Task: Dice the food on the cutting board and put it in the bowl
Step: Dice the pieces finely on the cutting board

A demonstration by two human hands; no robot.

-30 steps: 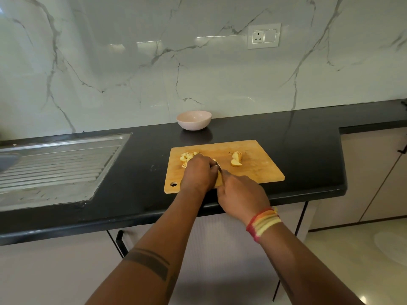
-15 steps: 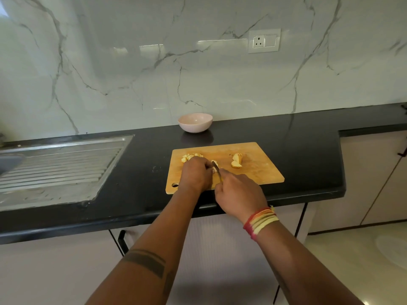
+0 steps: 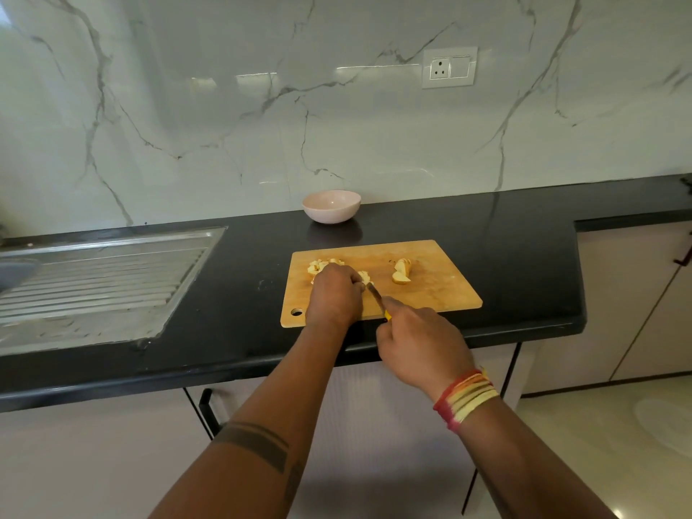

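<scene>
On the cutting board [image 3: 430, 290]: two food piles | left hand [image 3: 335, 294] grip holds food [image 3: 362, 275] | right hand [image 3: 419, 340] grip holds one knife [image 3: 375, 294]

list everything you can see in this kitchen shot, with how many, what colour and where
cutting board: one, wooden, on the counter
diced pieces: a small pile, pale yellow, board's left part
slices: a few, pale yellow, board's right part
bowl: one, pink, behind the board
knife: one, yellow handle, over the board
counter: one, black
drainboard: one, steel, left
socket: one, white, on the wall
left hand: on the food
right hand: grips the knife
</scene>
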